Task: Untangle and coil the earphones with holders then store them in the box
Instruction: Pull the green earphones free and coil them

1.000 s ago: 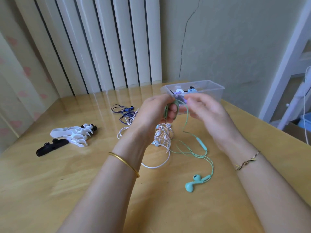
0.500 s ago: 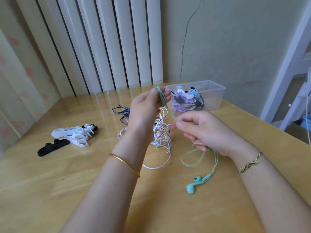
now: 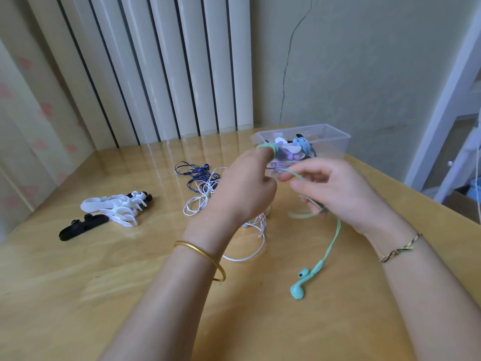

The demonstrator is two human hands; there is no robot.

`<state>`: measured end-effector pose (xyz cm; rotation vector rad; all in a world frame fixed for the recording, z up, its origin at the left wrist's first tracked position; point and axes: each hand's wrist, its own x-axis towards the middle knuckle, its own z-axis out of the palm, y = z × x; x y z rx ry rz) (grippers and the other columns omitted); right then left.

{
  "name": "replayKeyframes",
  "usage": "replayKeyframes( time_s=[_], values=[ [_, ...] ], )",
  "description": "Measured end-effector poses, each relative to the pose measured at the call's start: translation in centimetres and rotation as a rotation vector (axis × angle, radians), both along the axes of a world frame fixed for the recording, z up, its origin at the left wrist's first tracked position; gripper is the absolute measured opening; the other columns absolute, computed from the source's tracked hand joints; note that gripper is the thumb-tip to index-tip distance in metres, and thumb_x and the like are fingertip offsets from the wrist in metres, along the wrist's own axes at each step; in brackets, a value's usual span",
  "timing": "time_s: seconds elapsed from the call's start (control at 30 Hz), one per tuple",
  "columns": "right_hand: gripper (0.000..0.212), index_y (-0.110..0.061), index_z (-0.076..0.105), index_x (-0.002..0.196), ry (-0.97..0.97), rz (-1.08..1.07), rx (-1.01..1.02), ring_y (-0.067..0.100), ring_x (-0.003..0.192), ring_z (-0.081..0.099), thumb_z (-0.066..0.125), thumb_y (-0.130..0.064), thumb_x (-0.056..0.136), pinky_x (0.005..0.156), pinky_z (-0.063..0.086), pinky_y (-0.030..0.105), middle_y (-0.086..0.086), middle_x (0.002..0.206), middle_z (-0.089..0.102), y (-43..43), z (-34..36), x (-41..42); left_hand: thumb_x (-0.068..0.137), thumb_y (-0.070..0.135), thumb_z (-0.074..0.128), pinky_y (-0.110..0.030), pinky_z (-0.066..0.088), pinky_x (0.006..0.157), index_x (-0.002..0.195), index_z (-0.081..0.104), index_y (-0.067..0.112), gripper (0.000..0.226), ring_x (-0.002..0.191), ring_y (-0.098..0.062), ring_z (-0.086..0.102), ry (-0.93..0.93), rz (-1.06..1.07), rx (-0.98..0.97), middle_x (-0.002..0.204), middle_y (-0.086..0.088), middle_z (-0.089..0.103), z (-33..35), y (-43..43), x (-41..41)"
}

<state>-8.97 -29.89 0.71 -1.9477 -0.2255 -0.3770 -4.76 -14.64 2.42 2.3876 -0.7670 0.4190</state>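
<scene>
While the cord is only partly wound, I read this as mid-coil on the mint-green earphones (image 3: 297, 290): the two buds lie on the table (image 3: 130, 295) at the near right, and their cable climbs from there into the right hand (image 3: 338, 188). That hand pinches the cord between thumb and forefinger, and its lower fingers are curled over a slack loop beneath. The left hand (image 3: 244, 186) is raised just to its left, fingers curled, with a few turns of green coil (image 3: 268, 147) wrapped round what looks like one or two fingertips; how many I cannot tell. Behind both hands, at the far right, stands the clear box (image 3: 334, 148) with several wound sets already in it. The white earphones (image 3: 201, 201) and dark-blue earphones (image 3: 194, 171) lie tangled together toward the middle, partly hidden by the left wrist. The white holders (image 3: 114, 208) and a black holder (image 3: 83, 226) wait well apart at the left. I judge the cord to be very light, limp and a bit springy, so the turns could slip off the fingertips if tension drops. I would take it on the cable close to the coil, feed it with gentle pull, and never tug at the buds or the joints.
</scene>
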Motion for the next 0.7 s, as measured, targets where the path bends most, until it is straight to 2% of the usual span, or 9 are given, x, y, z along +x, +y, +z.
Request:
replayKeyframes(
  time_s=[0.07,0.13,0.17,0.23,0.3,0.37,0.5,0.6,0.7],
  values=[
    [0.018,-0.023,0.073,0.082,-0.131,-0.190,-0.039,0.003,0.048,0.042,0.067,-0.007,0.082,0.050,0.036,0.014,-0.008,0.057,0.053,-0.4,-0.2,0.5,0.093,0.015,0.049,-0.038,0.040,0.094,0.121,0.049,0.013,0.028,0.117,-0.028,0.046,-0.075,0.076,0.267,0.122,-0.007,0.053,-0.4,0.0,0.2],
    [0.014,-0.027,0.074,0.082,-0.182,-0.307,-0.091,0.000,0.063,0.053,0.072,-0.013,0.078,0.061,0.040,0.016,-0.015,0.069,0.063,-0.6,-0.4,0.8,0.098,0.027,0.044,-0.039,0.041,0.085,0.100,0.048,0.012,0.016,0.106,-0.031,0.049,-0.129,0.110,0.266,0.107,-0.008,0.055,-0.6,-0.2,0.4],
    [0.015,-0.028,0.073,0.084,-0.180,-0.346,-0.126,0.001,0.068,0.055,0.074,-0.015,0.076,0.065,0.041,0.018,-0.014,0.075,0.064,-0.7,-0.6,1.0,0.099,0.028,0.041,-0.039,0.042,0.081,0.089,0.045,0.012,0.019,0.098,-0.032,0.052,-0.109,0.092,0.196,0.098,-0.008,0.057,-0.6,-0.2,0.5],
    [0.023,-0.028,0.070,0.089,-0.140,-0.366,-0.169,0.002,0.059,0.050,0.076,-0.011,0.075,0.062,0.040,0.018,-0.009,0.073,0.057,-1.0,-0.8,1.2,0.098,0.024,0.040,-0.035,0.043,0.069,0.074,0.042,0.013,0.027,0.079,-0.030,0.054,0.052,0.044,-0.030,0.081,-0.006,0.060,-0.2,-0.1,0.5],
    [0.028,-0.025,0.068,0.091,-0.078,-0.306,-0.088,0.003,0.046,0.043,0.073,-0.002,0.076,0.054,0.040,0.018,-0.004,0.070,0.050,-1.0,-0.7,1.3,0.094,0.016,0.041,-0.028,0.038,0.059,0.062,0.043,0.014,0.032,0.058,-0.022,0.044,0.307,-0.003,-0.309,0.058,-0.001,0.051,0.7,0.4,0.5],
    [0.027,-0.019,0.066,0.092,-0.029,-0.227,0.055,0.006,0.040,0.044,0.070,0.003,0.078,0.047,0.042,0.018,0.001,0.071,0.051,-1.0,-0.6,1.1,0.090,0.014,0.040,-0.027,0.037,0.058,0.057,0.042,0.014,0.033,0.047,-0.018,0.035,0.560,-0.047,-0.563,0.047,0.002,0.041,1.4,0.9,0.4],
    [0.014,-0.014,0.065,0.085,0.071,-0.142,0.247,0.005,0.037,0.039,0.068,-0.001,0.081,0.054,0.046,0.025,0.002,0.067,0.056,-1.1,-0.5,0.8,0.089,0.022,0.035,-0.026,0.040,0.057,0.060,0.042,0.017,0.031,0.041,-0.014,0.031,0.881,-0.077,-0.824,0.049,0.004,0.035,2.1,1.6,0.5],
    [0.008,-0.011,0.068,0.086,0.124,-0.110,0.350,0.005,0.037,0.030,0.062,-0.006,0.087,0.044,0.041,0.019,0.003,0.065,0.051,-1.2,-0.6,0.9,0.088,0.023,0.036,-0.026,0.043,0.062,0.061,0.042,0.019,0.028,0.042,-0.011,0.034,1.008,-0.113,-1.013,0.052,0.006,0.037,2.2,2.5,0.6],
    [0.016,-0.015,0.070,0.087,0.182,-0.055,0.249,0.005,0.038,0.025,0.056,-0.010,0.093,0.036,0.030,0.016,0.001,0.061,0.044,-1.1,-0.8,0.8,0.091,0.021,0.041,-0.028,0.045,0.076,0.066,0.054,0.018,0.028,0.050,-0.008,0.054,1.108,-0.182,-1.263,0.059,0.007,0.055,2.3,2.9,0.8]
  ],
)
